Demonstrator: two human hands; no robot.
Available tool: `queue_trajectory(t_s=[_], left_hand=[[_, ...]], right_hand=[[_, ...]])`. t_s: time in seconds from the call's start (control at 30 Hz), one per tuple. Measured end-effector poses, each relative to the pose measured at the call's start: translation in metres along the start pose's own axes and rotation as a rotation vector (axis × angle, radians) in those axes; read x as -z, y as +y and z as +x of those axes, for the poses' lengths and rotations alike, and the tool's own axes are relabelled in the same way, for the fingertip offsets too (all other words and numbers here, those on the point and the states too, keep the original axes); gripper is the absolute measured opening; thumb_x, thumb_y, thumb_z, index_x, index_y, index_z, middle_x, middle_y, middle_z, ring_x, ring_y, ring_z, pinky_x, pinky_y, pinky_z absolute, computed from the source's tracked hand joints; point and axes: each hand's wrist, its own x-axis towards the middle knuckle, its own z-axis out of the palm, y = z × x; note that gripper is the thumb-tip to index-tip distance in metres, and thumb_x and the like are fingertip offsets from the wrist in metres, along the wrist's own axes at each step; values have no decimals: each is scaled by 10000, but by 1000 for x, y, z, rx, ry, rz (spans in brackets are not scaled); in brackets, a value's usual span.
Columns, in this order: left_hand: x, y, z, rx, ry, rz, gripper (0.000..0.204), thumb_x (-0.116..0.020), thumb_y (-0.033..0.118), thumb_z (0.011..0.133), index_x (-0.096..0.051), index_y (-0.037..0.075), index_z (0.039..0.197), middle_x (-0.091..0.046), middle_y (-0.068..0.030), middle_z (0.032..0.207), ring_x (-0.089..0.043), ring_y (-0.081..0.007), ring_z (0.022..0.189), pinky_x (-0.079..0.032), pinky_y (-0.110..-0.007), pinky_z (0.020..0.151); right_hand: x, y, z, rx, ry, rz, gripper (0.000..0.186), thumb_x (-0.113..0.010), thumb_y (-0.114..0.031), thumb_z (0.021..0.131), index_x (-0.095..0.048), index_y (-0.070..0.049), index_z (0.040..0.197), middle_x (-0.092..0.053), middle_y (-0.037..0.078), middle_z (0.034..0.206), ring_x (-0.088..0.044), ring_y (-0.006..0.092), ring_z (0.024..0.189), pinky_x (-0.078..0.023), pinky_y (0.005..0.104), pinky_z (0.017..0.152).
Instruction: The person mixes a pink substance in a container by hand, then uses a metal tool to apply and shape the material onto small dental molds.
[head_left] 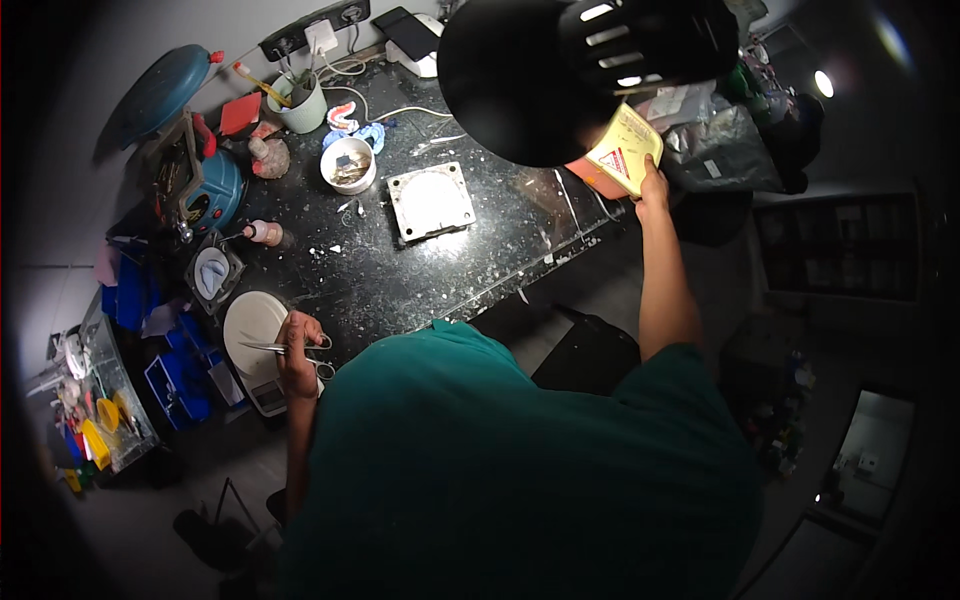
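My left hand [297, 352] is closed around a pair of metal scissors [262, 346], near the left front edge of the dark bench. Its blades point left, over a round-topped white scale [255, 322]. At the bench's right end my right hand [652, 188] grips a yellow packet [624, 150] with a red triangle on it. An orange side shows below the yellow face; whether the two are one piece I cannot tell. On the bench between my hands lies a square metal mould flask [431, 201] with a bright white round middle.
A black lamp shade [510, 80] hangs over the back right. Left of the flask stand a white tub [349, 166], a denture model [342, 117], a tool cup [298, 104], a pink bottle [264, 233] and a blue machine [212, 190]. Plastic bags [722, 150] lie at right.
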Motion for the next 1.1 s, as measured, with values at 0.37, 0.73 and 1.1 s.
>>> queue_trajectory(t_s=[0.37,0.73,1.1], left_hand=[[-16,33,2,-36,-61,-170,215,-419,252,867,-475,55,802,-468,-72,776,-444,-147,752,-380,-285,716],[-37,40,20,-64,-130,-128,220,-384,219,923,-474,51,813,-480,-43,792,-459,-133,757,-389,-277,719],[-13,45,5,-218,-10,-8,337,-388,368,1024,-505,70,920,-487,-25,895,-474,-107,824,-417,-287,774]], right_hand=[[-53,18,-54,198,96,-208,450,-613,-369,988,-551,7,1226,-653,97,1048,-633,164,875,-514,308,763],[-184,48,-416,826,-1321,-281,228,-717,-150,916,-628,-44,1097,-676,80,967,-678,220,882,-555,319,733],[-187,44,-439,339,-1435,-448,373,-701,-38,896,-523,-47,1223,-643,80,1054,-667,151,885,-539,312,804]])
